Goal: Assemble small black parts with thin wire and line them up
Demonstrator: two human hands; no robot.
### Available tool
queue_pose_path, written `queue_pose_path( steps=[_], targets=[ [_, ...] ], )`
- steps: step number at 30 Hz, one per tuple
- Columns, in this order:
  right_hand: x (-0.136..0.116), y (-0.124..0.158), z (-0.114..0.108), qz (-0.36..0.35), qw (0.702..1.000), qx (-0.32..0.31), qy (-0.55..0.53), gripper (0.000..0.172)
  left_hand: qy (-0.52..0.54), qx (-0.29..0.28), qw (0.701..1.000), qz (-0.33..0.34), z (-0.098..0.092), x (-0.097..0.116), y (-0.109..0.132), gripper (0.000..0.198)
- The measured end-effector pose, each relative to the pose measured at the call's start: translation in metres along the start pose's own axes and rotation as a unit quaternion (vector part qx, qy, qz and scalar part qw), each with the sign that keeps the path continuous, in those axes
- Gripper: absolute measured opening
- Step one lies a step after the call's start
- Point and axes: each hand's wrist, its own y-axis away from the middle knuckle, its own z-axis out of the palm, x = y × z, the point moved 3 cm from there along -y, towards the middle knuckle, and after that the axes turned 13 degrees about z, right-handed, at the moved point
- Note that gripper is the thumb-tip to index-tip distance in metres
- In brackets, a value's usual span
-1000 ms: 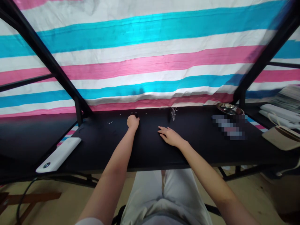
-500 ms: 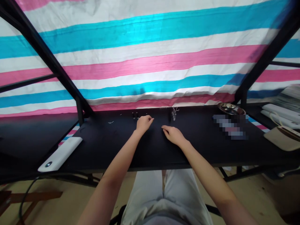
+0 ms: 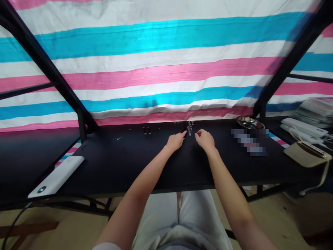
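Two loosely open, empty grips, left hand (image 3: 176, 141) and right hand (image 3: 205, 139), flank the tiny vials (image 3: 189, 129) at the table's (image 3: 130, 163) far middle; I judge them light, tippy, likely fragile, best pinched low by the sides.

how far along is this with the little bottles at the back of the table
Early, it seems. Done: two small dark bottles stand apart, left of the hands, possibly set aside. In hand: the left hand and right hand flank the cluster of little bottles; whether either grips one is too small to tell. Left: that cluster stands bunched on the black table.
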Motion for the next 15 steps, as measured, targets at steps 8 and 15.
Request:
queue_pose_path(
  steps=[8, 15],
  targets=[
    [-0.017, -0.023, 0.012, -0.007, 0.992, -0.094, 0.087, 0.038, 0.028, 0.069, 0.996, -0.047, -0.005, -0.008, 0.005, 0.024],
    [-0.007, -0.027, 0.040, -0.016, 0.997, -0.046, 0.065, 0.034, 0.149, 0.163, 0.974, -0.057, -0.019, -0.035, 0.040, 0.020]
  ],
)
